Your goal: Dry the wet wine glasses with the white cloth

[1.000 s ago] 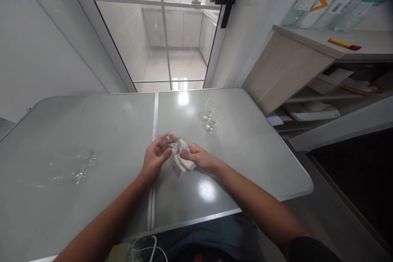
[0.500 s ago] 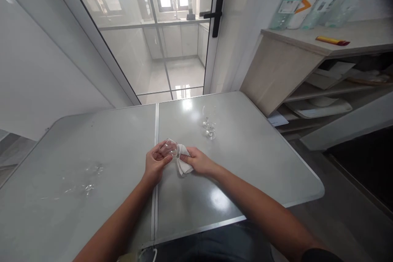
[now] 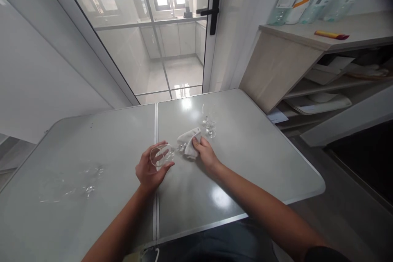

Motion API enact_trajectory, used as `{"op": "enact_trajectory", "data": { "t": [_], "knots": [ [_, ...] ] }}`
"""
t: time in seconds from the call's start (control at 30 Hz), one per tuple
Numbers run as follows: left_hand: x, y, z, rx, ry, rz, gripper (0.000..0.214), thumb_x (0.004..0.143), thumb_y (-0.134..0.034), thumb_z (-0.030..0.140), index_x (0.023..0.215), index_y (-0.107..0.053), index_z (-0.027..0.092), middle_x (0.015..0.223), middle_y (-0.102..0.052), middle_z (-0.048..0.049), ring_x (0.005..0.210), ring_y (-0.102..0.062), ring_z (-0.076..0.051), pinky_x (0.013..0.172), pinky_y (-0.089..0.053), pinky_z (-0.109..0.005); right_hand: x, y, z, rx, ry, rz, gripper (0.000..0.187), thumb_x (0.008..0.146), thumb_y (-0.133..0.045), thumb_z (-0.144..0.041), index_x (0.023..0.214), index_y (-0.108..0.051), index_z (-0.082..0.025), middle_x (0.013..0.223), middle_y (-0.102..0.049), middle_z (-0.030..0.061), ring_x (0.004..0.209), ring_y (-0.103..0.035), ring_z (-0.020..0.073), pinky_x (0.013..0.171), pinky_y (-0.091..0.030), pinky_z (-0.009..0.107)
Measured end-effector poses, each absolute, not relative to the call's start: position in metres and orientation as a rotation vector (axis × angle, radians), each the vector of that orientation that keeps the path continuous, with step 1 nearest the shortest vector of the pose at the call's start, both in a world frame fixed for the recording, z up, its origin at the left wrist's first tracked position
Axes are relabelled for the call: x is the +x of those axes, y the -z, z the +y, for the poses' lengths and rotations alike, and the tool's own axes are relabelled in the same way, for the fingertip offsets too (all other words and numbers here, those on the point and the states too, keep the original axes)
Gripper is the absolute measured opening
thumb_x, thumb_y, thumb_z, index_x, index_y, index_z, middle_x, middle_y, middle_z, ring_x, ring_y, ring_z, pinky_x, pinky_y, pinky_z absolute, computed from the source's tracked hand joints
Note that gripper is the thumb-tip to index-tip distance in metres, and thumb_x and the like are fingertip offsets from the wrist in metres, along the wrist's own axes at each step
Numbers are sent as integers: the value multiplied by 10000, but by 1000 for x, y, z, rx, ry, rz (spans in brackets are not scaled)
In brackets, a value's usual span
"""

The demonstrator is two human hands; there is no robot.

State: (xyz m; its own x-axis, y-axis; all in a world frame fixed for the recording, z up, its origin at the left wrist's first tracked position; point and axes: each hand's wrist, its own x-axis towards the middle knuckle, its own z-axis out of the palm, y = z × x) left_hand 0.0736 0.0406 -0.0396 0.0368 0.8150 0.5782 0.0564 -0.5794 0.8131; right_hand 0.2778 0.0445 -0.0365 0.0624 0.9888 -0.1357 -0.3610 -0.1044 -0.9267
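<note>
A clear stemmed glass (image 3: 162, 156) lies tilted sideways above the table, its bowl toward the left and its stem toward the right. My left hand (image 3: 152, 168) curves loosely around the bowl, thumb below and fingers above and behind it, some showing through the glass. In my right hand (image 3: 205, 151) is a white cloth (image 3: 190, 141), pinched between thumb and fingers. The cloth is at the stem and foot end, covering part of it. Just beyond the right hand, two clear stemmed glasses (image 3: 211, 132) stand upright close together.
More clear glassware (image 3: 89, 189) lies at the left of the grey table (image 3: 245, 151), faint against its surface. A metal-edged seam crosses the table. A glazed door (image 3: 178, 41) stands behind it. At right, a wooden shelf unit (image 3: 270, 61) carries plastic bottles (image 3: 307, 4).
My right hand and the cloth have moved up and right, and the cloth is spread wider. My left hand has shifted left and loosened around the bowl. The glass's stem now shows.
</note>
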Motion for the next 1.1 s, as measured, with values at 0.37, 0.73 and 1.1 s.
{"op": "enact_trajectory", "data": {
  "t": [0.37,0.73,1.1],
  "knots": [
    [78,40,24,2109,-1304,796,537,716,-864,192,1208,-662,259,1232,-737,-115,1121,-720,-312,960,-615,-491,280,48,45,-1026,-1567,-930,397,622,-904,-405,844,-725,-129,766,-700,22,675,-590,159,647,-440,265],
    [78,39,27,2168,-1279,763,555,764,-817,200,1289,-644,250,1244,-732,-118,1118,-722,-299,953,-612,-431,280,50,48,-1131,-1375,-1204,200,740,-748,-301,844,-679,-144,751,-655,-3,689,-566,158,666,-431,259],
    [85,39,36,1768,-1502,1248,622,677,-903,269,1262,-690,279,1240,-726,-60,1033,-735,-297,1019,-565,-446,292,35,40,-1515,-471,-1945,356,786,-439,-57,1008,-679,-198,1146,-659,81,870,-624,191,761,-448,278]
  ]
}}
